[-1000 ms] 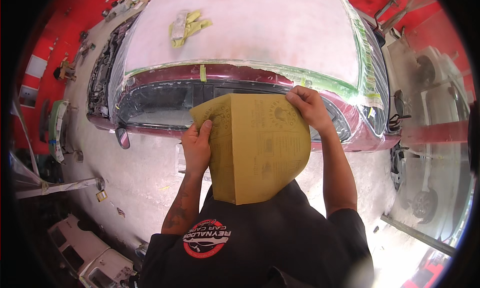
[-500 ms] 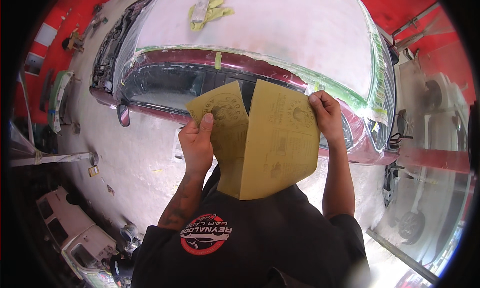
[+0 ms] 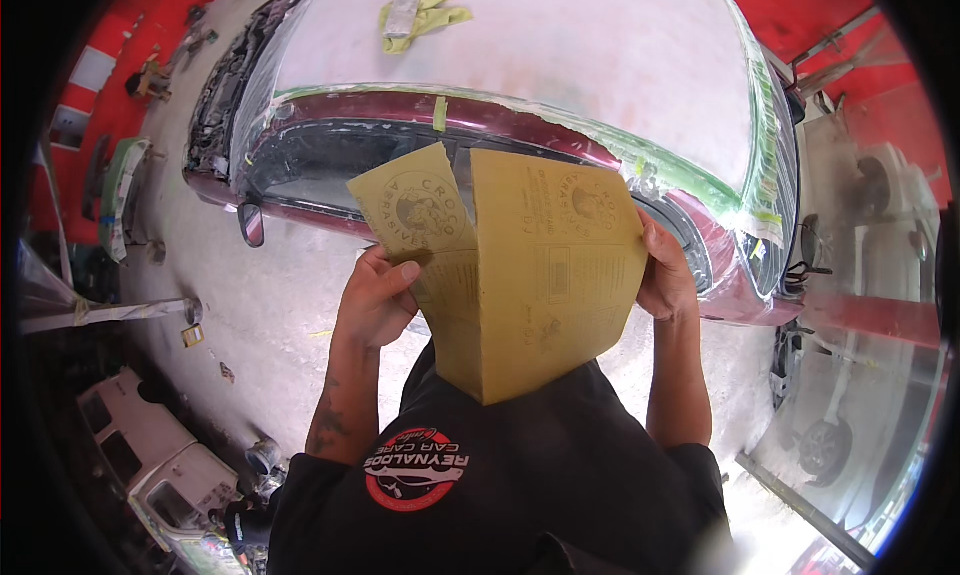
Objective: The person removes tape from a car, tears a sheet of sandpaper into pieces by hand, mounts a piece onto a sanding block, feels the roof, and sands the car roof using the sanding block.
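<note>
Right hand (image 3: 668, 270) and left hand (image 3: 376, 300) have slid lower on one yellow sheet (image 3: 560, 275). Red walls (image 3: 815, 5) and pale floor (image 3: 270, 375) surround one maroon car (image 3: 540, 136); before it, two nearly closed hands pinch the sheet, part-split from its top. On the whitish roof (image 3: 560, 50) lie one yellowish cloth (image 3: 438, 15), one pale block (image 3: 403, 12).

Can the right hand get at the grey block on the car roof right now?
Probably not: the right hand is holding the right edge of the sandpaper, and the grey block lies well in on the car roof. Nothing seems to cover the block, though.
</note>
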### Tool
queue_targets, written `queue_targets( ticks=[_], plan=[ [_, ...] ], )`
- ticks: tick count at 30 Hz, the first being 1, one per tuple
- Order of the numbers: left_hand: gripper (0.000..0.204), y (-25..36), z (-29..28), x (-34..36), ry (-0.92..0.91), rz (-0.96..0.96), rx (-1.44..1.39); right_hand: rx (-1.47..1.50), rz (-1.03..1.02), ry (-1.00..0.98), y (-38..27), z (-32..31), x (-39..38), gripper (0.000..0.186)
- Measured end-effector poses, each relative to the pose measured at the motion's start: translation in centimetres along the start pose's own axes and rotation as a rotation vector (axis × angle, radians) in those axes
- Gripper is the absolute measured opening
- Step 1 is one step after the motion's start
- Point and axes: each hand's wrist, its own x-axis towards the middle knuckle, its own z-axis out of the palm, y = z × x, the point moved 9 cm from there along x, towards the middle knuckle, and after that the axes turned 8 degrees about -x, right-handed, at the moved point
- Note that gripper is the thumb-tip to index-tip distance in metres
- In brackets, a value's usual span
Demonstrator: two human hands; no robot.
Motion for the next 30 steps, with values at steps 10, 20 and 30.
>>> queue_targets(
  ticks=[10, 20, 30],
  plan=[
    [0.044, -2.2, 0.8, -2.1, 0.149, -0.032, -0.165, -0.499, -0.192, 0.189, -3.6, 1.9, -3.1, 0.033],
    [0.031, 0.7, 4.5, -6.2, 0.420, 0.269, 0.437, -0.468, -0.350, 0.376, -3.2, 0.2, -6.3, 0.030],
    [0.082, -0.9, 4.3, -5.2, 0.179, -0.112, 0.239, -0.255, -0.218, 0.165, -1.6, 1.6, -6.9, 0.059]
  ],
)
